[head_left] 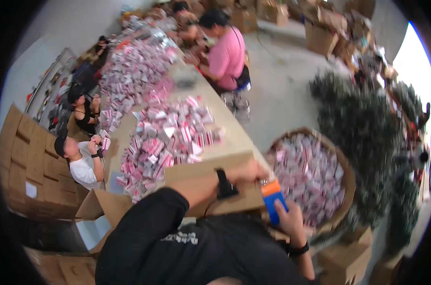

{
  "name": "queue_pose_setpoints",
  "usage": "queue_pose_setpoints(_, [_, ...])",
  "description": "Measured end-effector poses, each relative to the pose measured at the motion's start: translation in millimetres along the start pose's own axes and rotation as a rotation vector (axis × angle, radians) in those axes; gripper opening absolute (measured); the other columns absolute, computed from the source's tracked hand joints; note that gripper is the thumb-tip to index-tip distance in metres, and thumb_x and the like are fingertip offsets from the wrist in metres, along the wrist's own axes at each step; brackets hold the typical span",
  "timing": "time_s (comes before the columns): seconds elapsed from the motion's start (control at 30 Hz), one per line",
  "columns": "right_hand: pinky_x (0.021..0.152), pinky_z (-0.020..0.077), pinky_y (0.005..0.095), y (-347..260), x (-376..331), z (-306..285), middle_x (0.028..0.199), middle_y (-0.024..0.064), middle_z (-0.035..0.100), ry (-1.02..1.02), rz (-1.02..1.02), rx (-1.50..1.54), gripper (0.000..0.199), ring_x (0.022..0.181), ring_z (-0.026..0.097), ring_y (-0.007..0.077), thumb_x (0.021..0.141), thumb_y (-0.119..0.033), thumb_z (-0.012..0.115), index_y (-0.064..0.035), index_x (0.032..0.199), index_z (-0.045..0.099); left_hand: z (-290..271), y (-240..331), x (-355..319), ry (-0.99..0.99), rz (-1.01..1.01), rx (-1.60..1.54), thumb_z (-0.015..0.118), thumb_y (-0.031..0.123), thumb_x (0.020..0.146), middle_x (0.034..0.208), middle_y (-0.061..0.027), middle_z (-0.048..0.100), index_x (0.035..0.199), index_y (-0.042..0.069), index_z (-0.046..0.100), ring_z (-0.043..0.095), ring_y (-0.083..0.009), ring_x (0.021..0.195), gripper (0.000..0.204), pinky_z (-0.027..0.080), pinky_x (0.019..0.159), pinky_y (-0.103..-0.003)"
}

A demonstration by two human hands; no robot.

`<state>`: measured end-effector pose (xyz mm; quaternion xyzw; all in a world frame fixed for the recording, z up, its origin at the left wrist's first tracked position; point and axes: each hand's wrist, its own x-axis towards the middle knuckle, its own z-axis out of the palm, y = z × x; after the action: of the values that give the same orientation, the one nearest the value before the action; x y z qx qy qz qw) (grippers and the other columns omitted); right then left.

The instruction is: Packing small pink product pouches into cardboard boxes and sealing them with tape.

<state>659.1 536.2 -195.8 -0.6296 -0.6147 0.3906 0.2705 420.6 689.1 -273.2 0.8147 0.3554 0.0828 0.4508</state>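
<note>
My right hand (291,219) grips a block-shaped blue-and-orange thing (273,199), held upright and slightly tilted, orange end up; its exact kind cannot be made out. A small shiny spot shows at its upper left corner. My left arm reaches across in front of me, and my left hand (252,171) is just beyond the orange end. Motion blurs its fingers, so whether they touch the thing or hold anything does not show. Beneath my left forearm stands a cardboard box (241,195) at the table's near end. Black straps are on both my wrists.
Heaps of small pink-and-white packets (170,133) cover much of the long table (227,126). At right stands a large round-rimmed container (349,178) full of similar packets. Dark green bushy foliage (353,123) lies beyond it. Several people sit along the table. Stacked cartons (32,161) rise at left.
</note>
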Motion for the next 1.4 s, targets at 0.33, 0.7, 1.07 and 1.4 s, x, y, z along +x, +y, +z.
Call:
queue_pose_setpoints(0.33, [0.060,0.0485,0.0437,35.4,-91.5,-4.9,0.062,0.0229,0.061,-0.076,0.476,0.024,0.050,0.058,0.066,0.0292,0.091,-0.045,0.067,0.0053,0.088,0.072,-80.7,-31.9,50.3,0.369,-0.440,0.131,0.074,0.031,0.085,0.071,-0.0116,0.073,0.082,0.009,0.081,0.071,-0.0280,0.067,0.024,0.055,0.070,-0.039])
queue_pose_setpoints(0.7, [0.063,0.0528,0.0478,72.0,-10.5,25.0,0.069,0.0303,0.065,-0.314,0.478,-0.202,0.068,0.065,0.069,0.0419,0.086,-0.054,0.069,0.0134,0.076,0.066,-66.6,-27.8,24.0,0.155,-0.530,0.133,0.076,0.039,0.085,0.104,-0.0256,0.072,0.120,-0.003,0.069,0.070,-0.0342,0.098,0.055,0.055,0.087,-0.042])
queue_pose_setpoints(1.07, [0.060,0.0584,0.0429,125.5,6.9,64.4,0.072,0.0157,0.072,-0.082,0.298,-0.688,0.039,0.067,0.073,0.0323,0.081,-0.045,0.076,-0.0058,0.075,0.074,100.7,106.3,-3.7,-0.458,-0.162,1.020,0.057,0.062,0.090,0.125,-0.0224,0.068,0.118,0.004,0.075,0.048,-0.0422,0.135,0.067,0.017,0.118,-0.063])
queue_pose_setpoints(1.4, [0.069,0.0574,0.0495,144.6,31.6,35.7,0.080,0.0264,0.070,-0.085,0.315,-0.666,0.054,0.076,0.071,0.0421,0.085,-0.050,0.072,0.0031,0.083,0.071,16.2,3.9,81.9,0.133,-0.515,0.423,0.059,0.018,0.085,0.110,-0.0175,0.074,0.115,0.008,0.071,0.068,-0.0360,0.108,0.034,0.041,0.098,-0.064])
